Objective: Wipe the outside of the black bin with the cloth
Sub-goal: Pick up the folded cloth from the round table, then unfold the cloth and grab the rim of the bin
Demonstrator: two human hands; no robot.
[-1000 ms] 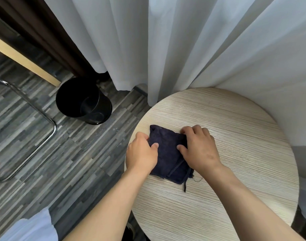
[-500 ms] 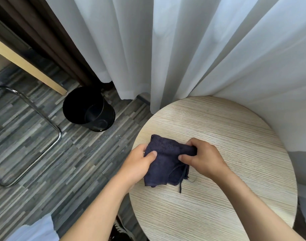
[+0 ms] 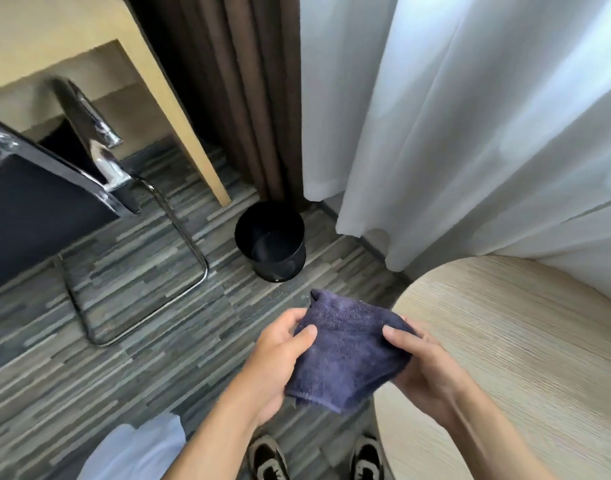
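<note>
A dark blue cloth [image 3: 345, 355] hangs folded in the air, just left of the round table's edge. My left hand [image 3: 280, 355] pinches its left side and my right hand [image 3: 418, 358] grips its right side. The black bin [image 3: 271, 242] stands upright and empty on the striped floor, ahead of my hands and apart from them, close to the brown curtain.
A round pale wooden table [image 3: 526, 358] fills the lower right. White curtains [image 3: 470, 116] hang behind it, a brown curtain [image 3: 234, 98] beside them. A chrome-framed chair [image 3: 99, 168] and a wooden desk [image 3: 158, 81] stand at the left. My shoes [image 3: 267, 459] show at the bottom.
Both hands have lifted the cloth off the table and carried it left past the table's edge. The view has swung left and down, bringing the bin, chair and desk nearer the centre.
</note>
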